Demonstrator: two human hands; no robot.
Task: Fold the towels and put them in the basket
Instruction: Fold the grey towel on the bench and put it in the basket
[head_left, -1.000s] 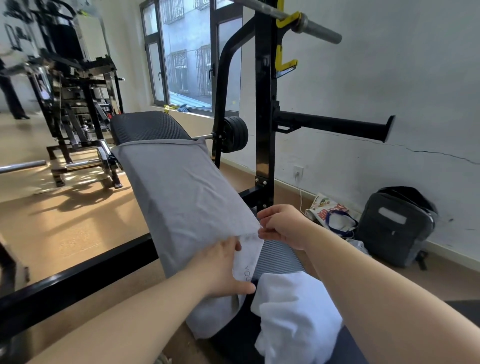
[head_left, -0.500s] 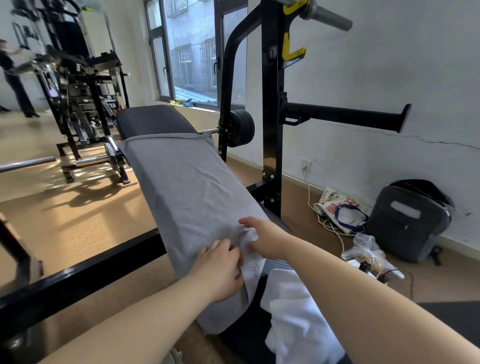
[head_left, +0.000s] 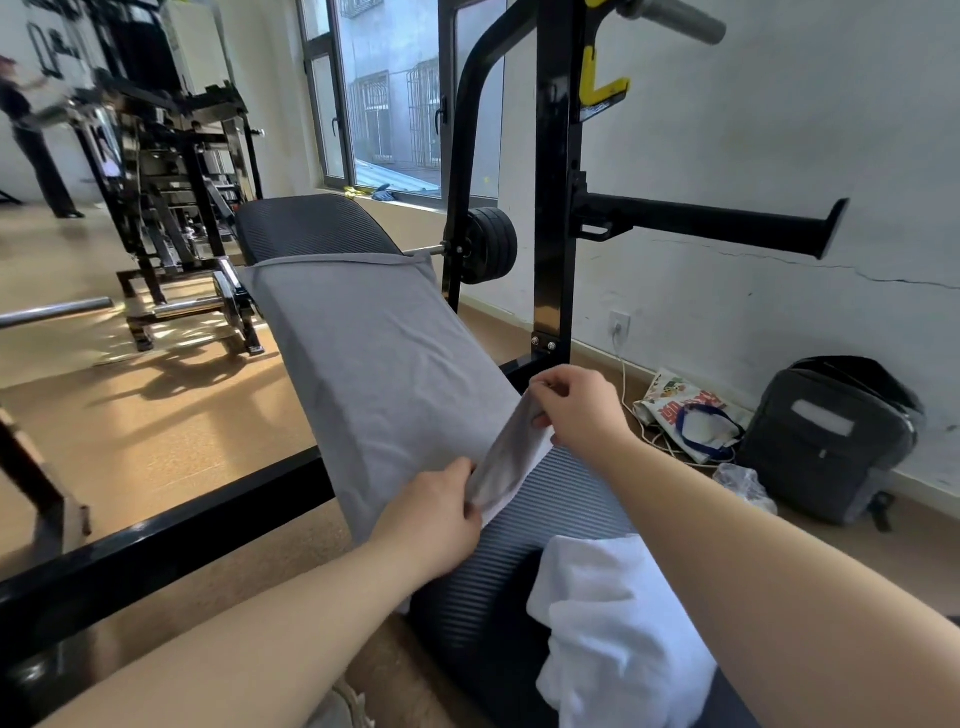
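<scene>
A grey towel (head_left: 374, 364) lies spread along the black ribbed weight bench (head_left: 561, 499), from its raised backrest down towards me. My left hand (head_left: 434, 519) pinches the towel's near edge at its left part. My right hand (head_left: 576, 408) grips the near right corner and holds it lifted off the bench, so the near edge hangs stretched between both hands. A crumpled white towel (head_left: 618, 639) sits on the bench seat just below my right forearm. No basket is in view.
The black rack upright (head_left: 553, 208) with its side bar (head_left: 711, 226) stands right of the bench. A dark backpack (head_left: 831, 441), a printed bag (head_left: 685, 415) and a cable lie by the wall. A black floor bar (head_left: 156, 540) crosses on the left; a person stands far left.
My right hand has taken the towel's near right corner and raised it off the bench. My left hand has shifted to pinch the near edge. The camera moved closer.
</scene>
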